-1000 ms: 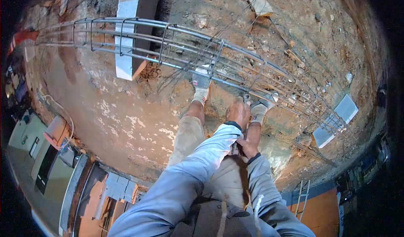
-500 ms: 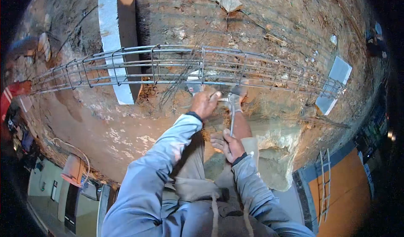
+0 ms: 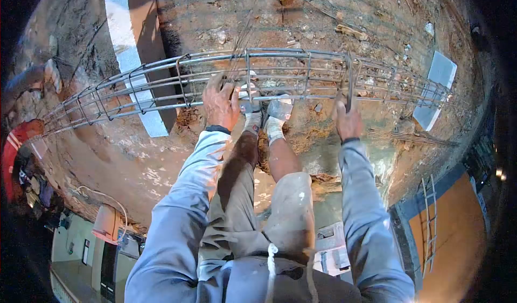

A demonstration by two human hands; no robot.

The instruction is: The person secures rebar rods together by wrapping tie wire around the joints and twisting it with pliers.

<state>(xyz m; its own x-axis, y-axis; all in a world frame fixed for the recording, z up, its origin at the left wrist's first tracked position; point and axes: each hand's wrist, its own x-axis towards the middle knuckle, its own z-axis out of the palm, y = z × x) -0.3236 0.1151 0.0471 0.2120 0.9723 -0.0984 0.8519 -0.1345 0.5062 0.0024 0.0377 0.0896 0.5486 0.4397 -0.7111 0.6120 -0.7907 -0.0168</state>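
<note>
A long rebar cage of thin bars and square ties crosses in front of me. My left hand is at its near side, fingers curled over the lower bars. A loose bundle of thin tie wires rises from those fingers across the cage; the grip itself is partly hidden. My right hand is farther right, closed round the handles of dark metal pincers, which point away from me over the cage. Both my feet, in shoes, stand just under the cage's near edge, between the hands.
A pale block supports the cage at left, another block at right. A person's red sleeve is at the cage's left end. Stones lie on the dirt. A bucket and a ladder are behind.
My hands have parted, left hand going left to the wires, right hand going right and forward with the pincers. The wires now point away across the cage instead of hanging toward me.
</note>
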